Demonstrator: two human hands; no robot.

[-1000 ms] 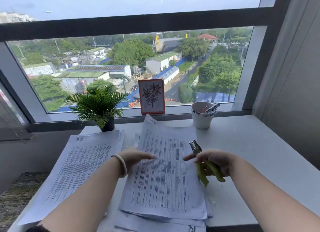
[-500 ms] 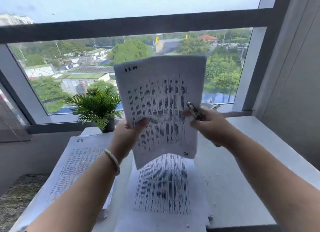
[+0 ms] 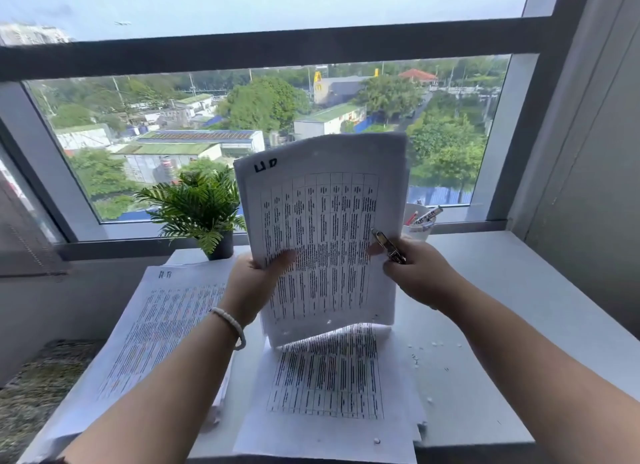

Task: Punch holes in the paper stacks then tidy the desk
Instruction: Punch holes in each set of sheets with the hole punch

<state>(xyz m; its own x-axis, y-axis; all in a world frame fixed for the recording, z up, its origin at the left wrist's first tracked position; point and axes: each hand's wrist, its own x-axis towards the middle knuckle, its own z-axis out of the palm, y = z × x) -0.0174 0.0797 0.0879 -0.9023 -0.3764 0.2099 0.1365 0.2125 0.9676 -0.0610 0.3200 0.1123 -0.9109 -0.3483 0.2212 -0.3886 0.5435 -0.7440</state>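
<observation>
A stack of printed sheets (image 3: 329, 228) stands upright on its bottom edge over the desk middle. My left hand (image 3: 254, 283) grips its left edge. My right hand (image 3: 415, 273) pinches its right edge and also holds the metal hole punch (image 3: 388, 243), whose jaws stick up beside the paper. Under the raised stack lies another printed pile (image 3: 329, 387). A third pile (image 3: 156, 325) lies on the left of the desk.
White desk (image 3: 502, 307) against a window sill. A potted fern (image 3: 201, 210) stands at the back left, a white cup with pens (image 3: 420, 221) at the back right. Small paper dots (image 3: 433, 346) are scattered right of the piles. A wall rises on the right.
Both hands picked the top stack off the desk and stood it upright. Over the last half second it came lower, its bottom edge now at the pile below.
</observation>
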